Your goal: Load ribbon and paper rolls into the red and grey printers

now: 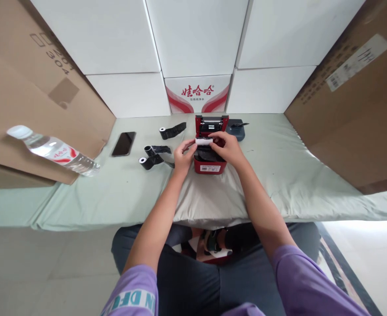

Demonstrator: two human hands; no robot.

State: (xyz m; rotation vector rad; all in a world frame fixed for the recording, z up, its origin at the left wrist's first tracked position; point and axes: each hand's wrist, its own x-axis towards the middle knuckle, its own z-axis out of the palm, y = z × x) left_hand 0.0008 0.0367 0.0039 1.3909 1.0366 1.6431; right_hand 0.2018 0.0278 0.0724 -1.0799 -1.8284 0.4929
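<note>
A small red and black printer (209,168) stands at the middle of the table with its lid (212,125) raised. Over its opening, a white roll (203,141) with a dark strip along its upper side is held level between both hands. My left hand (184,157) pinches the roll's left end. At the right end, my right hand (228,149) has its fingers closed around it. Black film lies inside the printer beneath the roll. Left of my left hand are rolls of black film (150,161), (172,131), partly unwound.
A dark blue case (236,130) with a black piece on top sits behind the printer's right side. To the left are a phone (124,144) and a water bottle (58,151). Cardboard boxes (351,109) flank both sides, and white boxes (196,35) line the back.
</note>
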